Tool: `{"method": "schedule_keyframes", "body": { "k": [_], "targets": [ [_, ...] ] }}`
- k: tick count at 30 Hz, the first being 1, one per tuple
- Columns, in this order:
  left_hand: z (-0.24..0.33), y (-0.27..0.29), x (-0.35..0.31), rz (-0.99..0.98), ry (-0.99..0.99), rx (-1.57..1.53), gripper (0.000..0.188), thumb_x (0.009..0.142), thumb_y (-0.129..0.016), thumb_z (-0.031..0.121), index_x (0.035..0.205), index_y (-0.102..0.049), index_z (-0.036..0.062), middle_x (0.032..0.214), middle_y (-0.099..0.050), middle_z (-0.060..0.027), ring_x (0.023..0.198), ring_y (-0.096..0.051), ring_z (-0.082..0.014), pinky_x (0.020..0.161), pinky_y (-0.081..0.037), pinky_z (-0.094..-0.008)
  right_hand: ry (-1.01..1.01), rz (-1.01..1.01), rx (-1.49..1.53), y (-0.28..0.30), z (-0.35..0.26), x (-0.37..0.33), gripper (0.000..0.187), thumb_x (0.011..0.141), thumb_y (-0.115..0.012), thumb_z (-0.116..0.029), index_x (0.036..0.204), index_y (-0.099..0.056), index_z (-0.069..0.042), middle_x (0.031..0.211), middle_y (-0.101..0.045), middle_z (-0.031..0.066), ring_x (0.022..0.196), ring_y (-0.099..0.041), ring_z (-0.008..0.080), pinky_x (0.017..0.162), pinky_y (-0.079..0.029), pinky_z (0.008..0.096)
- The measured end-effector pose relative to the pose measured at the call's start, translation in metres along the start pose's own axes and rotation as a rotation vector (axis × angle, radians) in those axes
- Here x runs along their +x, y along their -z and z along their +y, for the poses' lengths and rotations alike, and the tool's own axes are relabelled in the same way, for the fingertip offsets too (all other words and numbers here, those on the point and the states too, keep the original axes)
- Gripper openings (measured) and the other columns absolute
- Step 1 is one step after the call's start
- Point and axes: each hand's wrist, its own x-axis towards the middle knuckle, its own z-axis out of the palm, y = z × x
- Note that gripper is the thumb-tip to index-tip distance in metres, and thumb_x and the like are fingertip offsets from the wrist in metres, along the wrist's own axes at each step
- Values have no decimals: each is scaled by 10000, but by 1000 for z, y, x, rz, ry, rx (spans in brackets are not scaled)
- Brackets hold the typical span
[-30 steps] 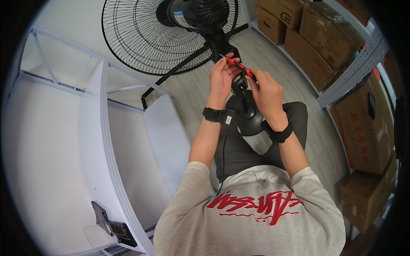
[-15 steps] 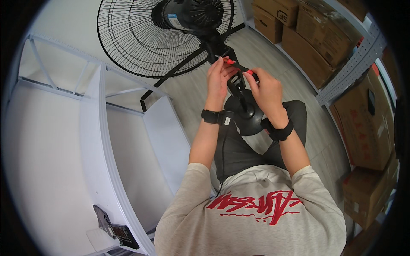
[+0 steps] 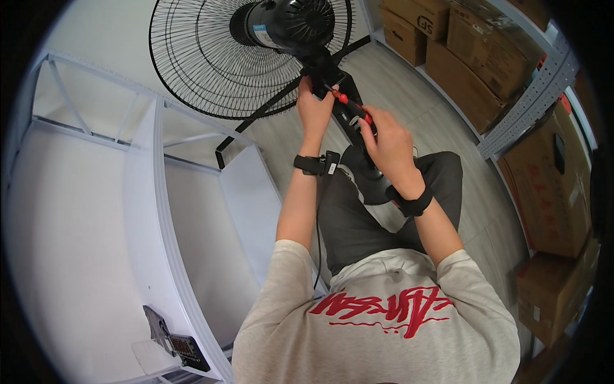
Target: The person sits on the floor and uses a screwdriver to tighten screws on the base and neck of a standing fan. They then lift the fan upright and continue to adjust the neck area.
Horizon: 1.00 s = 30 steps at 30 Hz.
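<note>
The right hand (image 3: pixel 391 144) is closed around the handle of a red-and-black screwdriver (image 3: pixel 354 109), which points up and left towards the left hand (image 3: pixel 314 109). That hand lies against the black pedestal fan's neck (image 3: pixel 349 88), thumb near the screwdriver's front end; its fingertips are partly hidden, so whether it grips cannot be told. Above both hands, the motor housing (image 3: pixel 300 22) bears a blue-and-white sticker (image 3: pixel 261 36). A small white label (image 3: pixel 332 168) marks the left wrist's black device. Right of the hands, cardboard cartons (image 3: pixel 547 198) carry red and dark printing; below them, red script crosses the grey shirt (image 3: pixel 384 345).
</note>
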Motion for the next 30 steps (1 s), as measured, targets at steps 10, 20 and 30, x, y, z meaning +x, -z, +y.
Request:
{"method": "schedule_keyframes", "body": {
  "k": [10,20,30],
  "targets": [
    [-11,-3,6,-26,60,-48,516,770,-826,248,1124,-584,-40,1018,-715,-202,928,-700,-358,819,-531,-389,87,-15,-53,13,-12,17,246,906,-673,-144,1140,-654,-72,836,-610,120,670,-633,346,573,-510,419],
    [-12,-4,4,5,45,-35,523,774,-823,243,1156,-596,-34,1059,-719,-193,965,-705,-334,840,-535,-381,9,-93,-15,10,2,16,279,928,-664,-215,1130,-648,-23,844,-674,176,713,-645,389,612,-515,444],
    [0,0,1,19,18,-1,533,791,-814,253,1181,-590,-31,1076,-715,-191,992,-699,-345,842,-537,-390,-46,-82,-147,10,-10,13,309,965,-631,-287,852,-529,-19,742,-650,175,641,-631,404,552,-494,468]
  ]
}}
